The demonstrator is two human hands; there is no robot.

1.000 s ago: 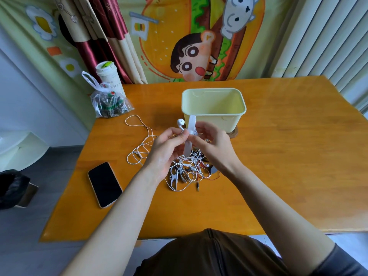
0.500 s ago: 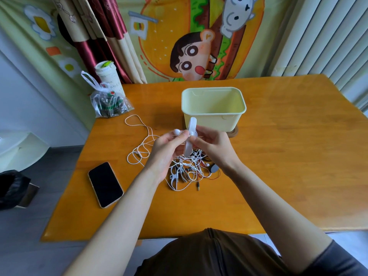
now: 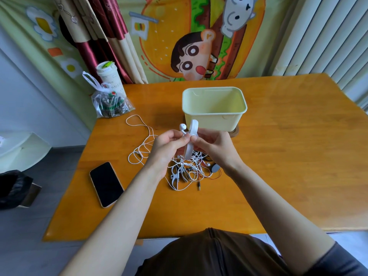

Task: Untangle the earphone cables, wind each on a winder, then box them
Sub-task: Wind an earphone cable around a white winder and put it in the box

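Observation:
A white winder (image 3: 191,140) stands nearly upright between my hands, above the table. My right hand (image 3: 214,147) grips its middle with thumb and curled fingers. My left hand (image 3: 168,146) pinches a white earphone cable against the winder, with the earbud (image 3: 182,127) sticking up just left of it. That cable trails left in loops (image 3: 139,140) across the wood. Below my hands lies a tangled heap of earphone cables (image 3: 189,170) with jack plugs. A pale yellow box (image 3: 214,110), open-topped and with nothing visible inside, sits behind the winder.
A black smartphone (image 3: 106,184) lies face up at the left front of the orange wooden table (image 3: 288,156). A paper cup (image 3: 109,78) and a knotted clear plastic bag (image 3: 108,105) stand at the far left corner. A small dark grey disc (image 3: 216,168) lies by my right wrist.
The earbud has risen again beside the winder's top after dipping lower. Both hands stayed close together over the heap, shifting only slightly.

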